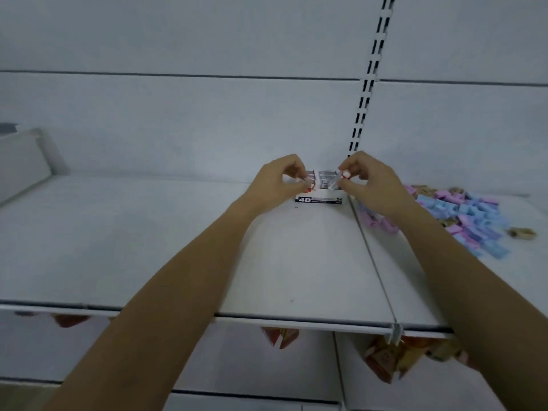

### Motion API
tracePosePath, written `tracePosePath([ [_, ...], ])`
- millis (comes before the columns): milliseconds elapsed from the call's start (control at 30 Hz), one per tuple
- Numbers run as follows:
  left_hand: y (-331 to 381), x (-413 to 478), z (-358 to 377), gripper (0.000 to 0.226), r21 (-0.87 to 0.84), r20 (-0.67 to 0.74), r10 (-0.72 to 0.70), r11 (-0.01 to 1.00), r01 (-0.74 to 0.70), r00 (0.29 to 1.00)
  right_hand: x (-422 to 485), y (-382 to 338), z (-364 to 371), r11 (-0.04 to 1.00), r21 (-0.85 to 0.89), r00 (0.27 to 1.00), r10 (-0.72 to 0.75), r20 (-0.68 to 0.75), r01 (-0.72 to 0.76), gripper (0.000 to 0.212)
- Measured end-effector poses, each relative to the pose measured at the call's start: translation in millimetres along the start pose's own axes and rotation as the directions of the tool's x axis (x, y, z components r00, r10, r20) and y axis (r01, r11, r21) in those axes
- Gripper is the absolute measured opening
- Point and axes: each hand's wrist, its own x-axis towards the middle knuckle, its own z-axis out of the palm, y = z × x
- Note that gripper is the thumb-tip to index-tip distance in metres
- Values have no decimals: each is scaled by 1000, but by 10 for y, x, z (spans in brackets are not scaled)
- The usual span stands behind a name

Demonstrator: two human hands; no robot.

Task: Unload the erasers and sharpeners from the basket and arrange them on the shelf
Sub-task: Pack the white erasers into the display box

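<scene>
A white eraser box (pixel 319 199) marked 4B stands at the back of the white shelf (pixel 178 238), with rows of erasers (pixel 325 177) inside it. My left hand (pixel 278 180) pinches a small eraser at the box's left side. My right hand (pixel 366 179) pinches another small eraser at the box's right side. Both hands hover just over the box, fingers curled. The basket is not in view.
A loose heap of blue, pink and tan sharpeners (pixel 471 216) lies on the shelf to the right, beyond a divider seam (pixel 373 262). A slotted upright (pixel 370 78) runs up the back wall. Orange packets (pixel 385 360) hang below the shelf edge.
</scene>
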Motion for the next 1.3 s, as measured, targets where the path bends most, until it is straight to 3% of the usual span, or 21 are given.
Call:
tracePosePath([
  [167, -56, 15, -21, 3, 122, 56, 58, 990, -64, 997, 24, 22, 24, 998, -55, 999, -9, 44, 11, 15],
  [367, -39, 25, 13, 12, 268, 47, 61, 961, -71, 997, 19, 28, 21, 990, -141, 998, 7, 59, 1, 17],
  [633, -54, 6, 49, 15, 303, 51, 48, 951, -62, 998, 2, 53, 51, 986, -161, 997, 51, 65, -40, 17],
  [900, -46, -22, 35, 20, 419, 50, 156, 893, -162, 987, -49, 12, 79, 981, -191, 995, 60, 75, -44, 16],
  [1300, -31, -64, 32, 18, 463, 81, 186, 863, -202, 979, -76, -35, 117, 968, -250, 999, 4, 45, 7, 18],
])
